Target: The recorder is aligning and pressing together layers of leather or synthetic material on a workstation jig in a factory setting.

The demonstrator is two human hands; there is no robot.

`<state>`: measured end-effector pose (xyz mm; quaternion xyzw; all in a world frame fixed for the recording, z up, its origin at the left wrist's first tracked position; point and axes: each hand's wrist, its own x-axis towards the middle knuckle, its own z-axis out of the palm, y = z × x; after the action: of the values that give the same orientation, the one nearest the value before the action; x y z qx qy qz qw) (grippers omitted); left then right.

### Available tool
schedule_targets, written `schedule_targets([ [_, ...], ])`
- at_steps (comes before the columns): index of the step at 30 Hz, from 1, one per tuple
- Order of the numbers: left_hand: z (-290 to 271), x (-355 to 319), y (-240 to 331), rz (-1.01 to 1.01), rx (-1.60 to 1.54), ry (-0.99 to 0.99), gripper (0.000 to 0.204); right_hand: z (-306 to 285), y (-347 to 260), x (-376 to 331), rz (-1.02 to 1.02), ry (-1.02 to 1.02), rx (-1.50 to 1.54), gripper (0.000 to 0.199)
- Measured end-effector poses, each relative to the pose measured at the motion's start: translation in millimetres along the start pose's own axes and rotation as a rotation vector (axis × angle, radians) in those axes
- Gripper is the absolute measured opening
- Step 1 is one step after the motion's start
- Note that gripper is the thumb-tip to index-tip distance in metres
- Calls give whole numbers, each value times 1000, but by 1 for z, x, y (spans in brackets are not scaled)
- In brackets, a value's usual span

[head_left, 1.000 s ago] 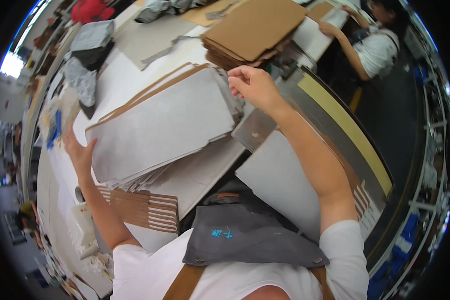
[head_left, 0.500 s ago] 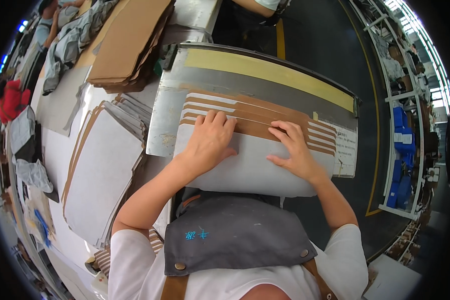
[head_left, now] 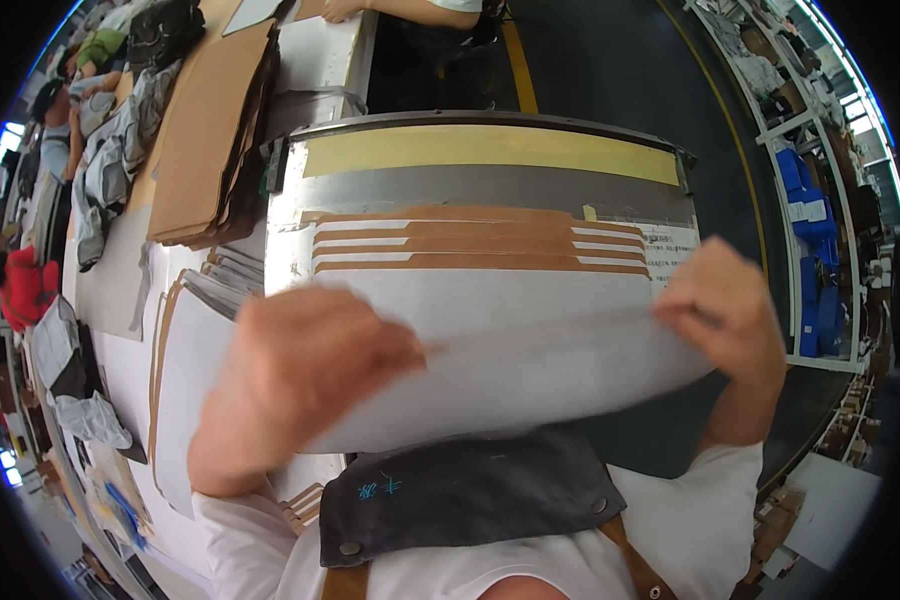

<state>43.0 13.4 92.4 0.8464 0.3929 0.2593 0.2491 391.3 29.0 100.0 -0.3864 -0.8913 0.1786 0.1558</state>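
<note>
My left hand (head_left: 310,370), smeared by motion, is closed at the left end of a white-faced sheet (head_left: 560,365). My right hand (head_left: 725,310) pinches the same sheet by its right end. The sheet's upper edge is lifted and blurred, stretched between both hands above the others. Beneath and beyond it lie several staggered sheets (head_left: 490,262), white-faced with brown strips showing along their far edges. They rest on a metal worktable (head_left: 450,190), their near part hidden by the lifted sheet.
A yellow strip (head_left: 490,150) runs along the worktable's far side. Stacked brown sheets (head_left: 210,130) and a white-faced pile (head_left: 195,370) lie on the left table. Blue bins (head_left: 815,220) fill a rack at right. Another person's hand (head_left: 345,8) shows at the far table.
My hands have gone from lying on the staggered sheets to gripping one sheet's ends. Its edge is lifted toward me and my hands are farther apart. The view has shifted slightly.
</note>
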Motion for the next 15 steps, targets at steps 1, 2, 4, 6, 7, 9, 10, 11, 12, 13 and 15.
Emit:
schedule_targets([
  [1, -3, 17, -8, -33, 67, 49, 15, -3, 9, 15, 33, 55, -48, 10],
  [2, -4, 36, -23, -71, 135, 99, 17, -2, 24, 35, 64, 109, -93, 10],
  [4, 2, 68, -66, -29, 224, 124, 18, 10, 59, 73, 105, 72, -122, 10],
  [6, 21, 92, -108, -129, 281, 15, 22, 32, 92, 99, 331, -85, 0, 19],
  [7, 37, 94, -122, -44, 455, 121, 32, 49, 106, 97, 332, -80, -4, 19],
  [9, 72, 92, -150, -15, 537, 135, 62, 84, 139, 94, 99, 220, -340, 31],
  [10, 89, 87, -151, -54, 487, 23, 63, 96, 145, 90, 100, 219, -336, 31],
  [11, 106, 77, -152, -46, 557, -33, 63, 110, 141, 81, 134, 147, -282, 37],
  [12, 119, 69, -152, -36, 627, -87, 63, 120, 135, 71, 167, 75, -230, 44],
  [13, 125, 65, -151, -43, 632, -87, 63, 129, 132, 64, 161, 74, -226, 44],
  [15, 132, 63, -151, -78, 601, -88, 66, 143, 126, 55, 173, 48, -332, 47],
])
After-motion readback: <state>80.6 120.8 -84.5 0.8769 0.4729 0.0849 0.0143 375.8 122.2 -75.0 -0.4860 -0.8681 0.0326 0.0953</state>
